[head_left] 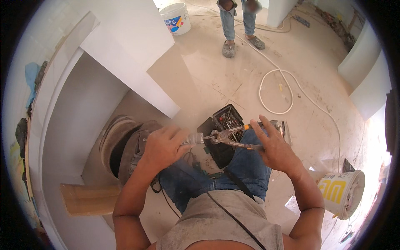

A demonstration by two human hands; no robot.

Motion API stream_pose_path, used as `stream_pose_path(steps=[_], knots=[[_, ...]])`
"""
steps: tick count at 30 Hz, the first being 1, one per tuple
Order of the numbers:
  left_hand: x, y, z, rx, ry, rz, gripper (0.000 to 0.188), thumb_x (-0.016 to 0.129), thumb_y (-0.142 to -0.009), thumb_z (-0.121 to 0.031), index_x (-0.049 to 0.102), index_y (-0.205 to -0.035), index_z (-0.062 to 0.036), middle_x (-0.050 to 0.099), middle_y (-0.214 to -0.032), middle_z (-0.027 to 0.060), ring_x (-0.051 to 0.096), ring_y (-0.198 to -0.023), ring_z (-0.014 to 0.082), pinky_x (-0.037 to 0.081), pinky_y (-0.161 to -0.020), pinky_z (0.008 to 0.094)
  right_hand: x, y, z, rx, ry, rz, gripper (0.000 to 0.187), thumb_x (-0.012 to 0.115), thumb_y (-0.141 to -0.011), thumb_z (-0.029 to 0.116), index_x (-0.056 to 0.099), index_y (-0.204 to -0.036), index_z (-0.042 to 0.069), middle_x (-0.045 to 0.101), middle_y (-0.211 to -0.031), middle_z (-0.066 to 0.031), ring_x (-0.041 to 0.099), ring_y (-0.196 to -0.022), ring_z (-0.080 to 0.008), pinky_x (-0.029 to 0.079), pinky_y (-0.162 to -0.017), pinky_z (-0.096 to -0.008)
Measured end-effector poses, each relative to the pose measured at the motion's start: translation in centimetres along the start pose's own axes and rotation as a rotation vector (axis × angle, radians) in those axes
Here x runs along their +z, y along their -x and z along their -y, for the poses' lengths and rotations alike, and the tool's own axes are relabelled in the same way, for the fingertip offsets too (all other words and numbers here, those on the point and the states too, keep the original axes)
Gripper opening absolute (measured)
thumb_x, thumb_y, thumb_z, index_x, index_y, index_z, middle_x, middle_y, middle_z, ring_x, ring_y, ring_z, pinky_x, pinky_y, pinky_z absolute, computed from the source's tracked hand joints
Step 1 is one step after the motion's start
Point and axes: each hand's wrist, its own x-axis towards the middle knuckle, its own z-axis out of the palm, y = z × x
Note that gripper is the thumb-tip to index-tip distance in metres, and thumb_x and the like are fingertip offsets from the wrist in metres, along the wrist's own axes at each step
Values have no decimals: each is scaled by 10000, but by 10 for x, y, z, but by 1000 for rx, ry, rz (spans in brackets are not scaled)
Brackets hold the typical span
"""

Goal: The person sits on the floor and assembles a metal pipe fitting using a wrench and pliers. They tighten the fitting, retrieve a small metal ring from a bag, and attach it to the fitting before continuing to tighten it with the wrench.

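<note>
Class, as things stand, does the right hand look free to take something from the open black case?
Probably not without letting go first: the right hand holds the pincers, though the black case lies open close by.

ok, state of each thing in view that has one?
Left hand: closed around metal cylinder
Right hand: gripping pincers
Pincers: handles spread, head at the cylinder's end
Toolbox: open, small items inside
White cord: laid in a loop
Blue-marked bucket: upright
Yellow-marked bucket: upright or tipped, can't tell
</note>
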Motion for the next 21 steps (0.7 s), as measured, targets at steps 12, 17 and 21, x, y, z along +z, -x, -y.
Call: stream_pose_path(steps=[12, 17, 21], knots=[[-9, 20, -11, -43, 82, 177, 419, 785, -772, -195, 607, -1122, -48, 649, -954, 144, 676, -835, 351, 554, -713, 441, -10, 0, 25, -123, 229, -118, 508, 742, -758, 71, 517, -1208, -2, 548, -1208, -228, 553, -1128, -424, 406, -1031, -520], [-11, 25, -26, -48, 130, 273, 430, 768, -794, -181, 582, -1153, -33, 668, -949, 182, 690, -851, 370, 557, -720, 457, -10, 6, 17, -174, 103, -81, 501, 779, -706, 118, 503, -1112, 16, 539, -1089, -210, 536, -1031, -422, 402, -934, -525], [-10, 27, -37, -80, 159, 284, 360, 769, -789, -183, 591, -1070, -43, 670, -908, 168, 692, -815, 375, 554, -685, 462, -16, 11, 22, -216, 66, -12, 517, 778, -666, 121, 498, -1088, 15, 521, -1005, -193, 529, -944, -405, 402, -834, -502]])
